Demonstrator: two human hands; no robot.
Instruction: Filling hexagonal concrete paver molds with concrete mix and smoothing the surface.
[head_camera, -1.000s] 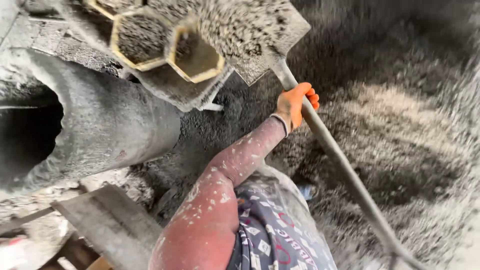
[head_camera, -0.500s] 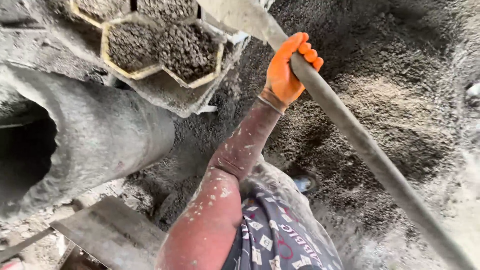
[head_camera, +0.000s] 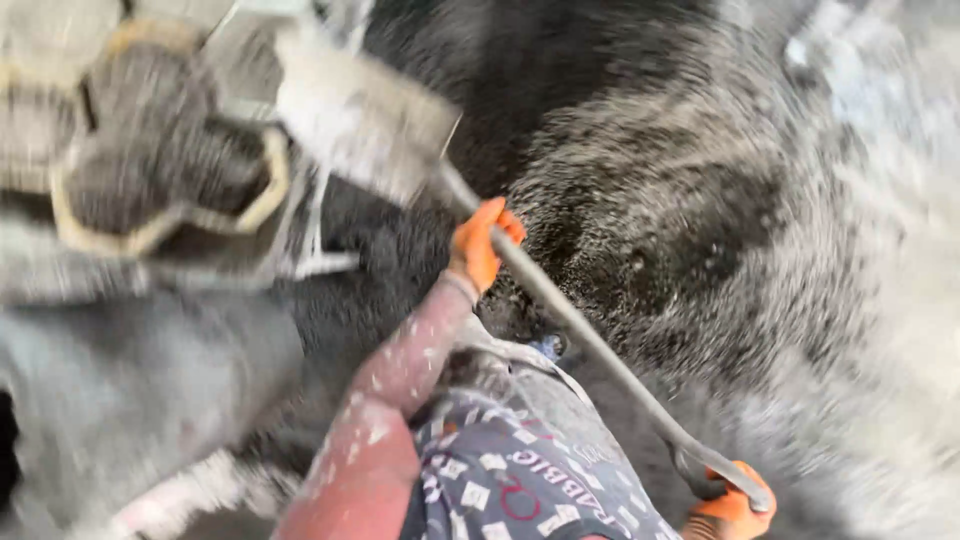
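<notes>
Two hands in orange gloves hold one long shovel. A big heap of dark grey wet mix (head_camera: 680, 230) fills the ground on the right side, spread out wide and grainy. On the left lies a big grey pipe (head_camera: 130, 390), round and dusty, near the lower left corner. Above it, by the top left corner, sits a yellow mould (head_camera: 165, 170) with six-sided holes, and the holes look full of the grey mix. The picture is blurry there, so the edges are hard to see. The shovel (head_camera: 560, 310) runs from the top left down to the lower right. Its blade (head_camera: 365, 125) is now up over the right edge of the mould, and I cannot tell if any mix is on it. Half a second ago the blade was out of the picture at the top, and the mould showed clearer; now the view has swung, and the blade shows again beside the holes. The left hand (head_camera: 480, 245) is closed around the shaft just below the blade. The right hand (head_camera: 730, 510) is closed around the handle end at the bottom edge. A small blue thing (head_camera: 548, 346) peeks out by the person's side.
</notes>
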